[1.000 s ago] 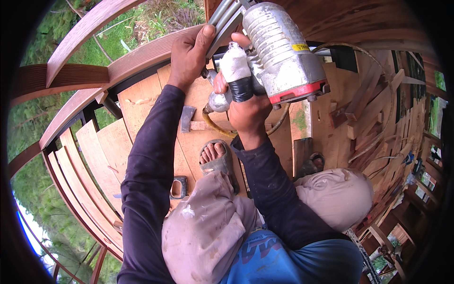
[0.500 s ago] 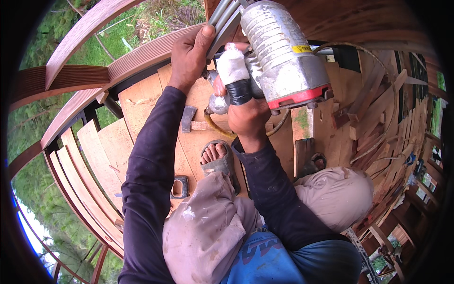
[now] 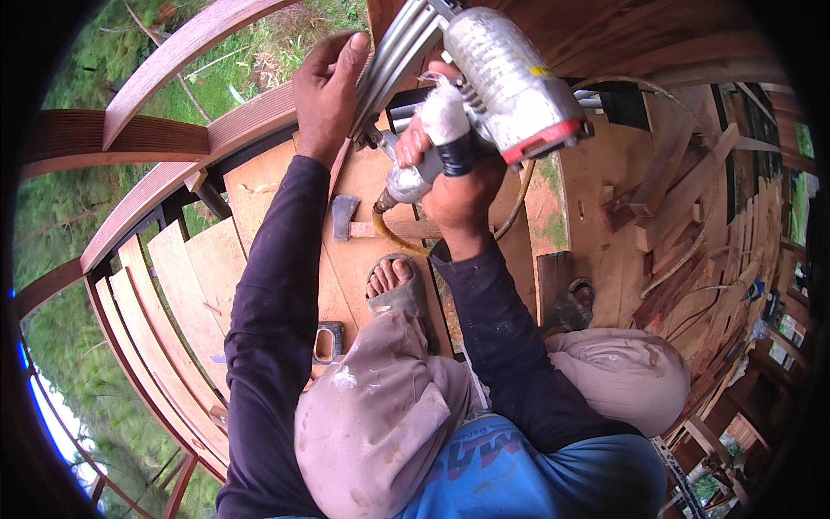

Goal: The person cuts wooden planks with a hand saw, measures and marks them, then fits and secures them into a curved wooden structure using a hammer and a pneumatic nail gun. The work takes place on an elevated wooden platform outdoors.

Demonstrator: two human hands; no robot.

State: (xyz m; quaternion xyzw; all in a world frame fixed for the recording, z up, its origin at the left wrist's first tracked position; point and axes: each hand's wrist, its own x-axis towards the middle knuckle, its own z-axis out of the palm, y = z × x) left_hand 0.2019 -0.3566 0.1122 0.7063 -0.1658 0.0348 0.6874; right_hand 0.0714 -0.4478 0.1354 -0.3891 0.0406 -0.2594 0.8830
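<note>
My right hand [image 3: 462, 195], its thumb wrapped in white cloth and black tape, grips the handle of a worn silver nail gun [image 3: 510, 78] with a red-rimmed end cap. The tool is held up, its slanted magazine [image 3: 402, 60] pointing up and away. Just left of the magazine is my left hand [image 3: 327, 99], thumb up and fingers curled; what they close on, if anything, is hidden. A yellowish air hose [image 3: 389, 235] loops down from the gun's handle. Below it, a hatchet [image 3: 344, 218] with a wooden handle lies on the boards.
Curved wooden railing [image 3: 251, 121] runs along the left, with greenery beyond. A black tool handle [image 3: 328, 342] lies by my sandalled foot [image 3: 398, 290]. Gaps show between the floor planks [image 3: 203, 268]. Loose timber offcuts [image 3: 670, 186] and more hose are at the right.
My left hand has shifted left, its thumb no longer over the magazine. The nail gun has tilted and risen slightly in my right hand, showing more of its handle and hose fitting.
</note>
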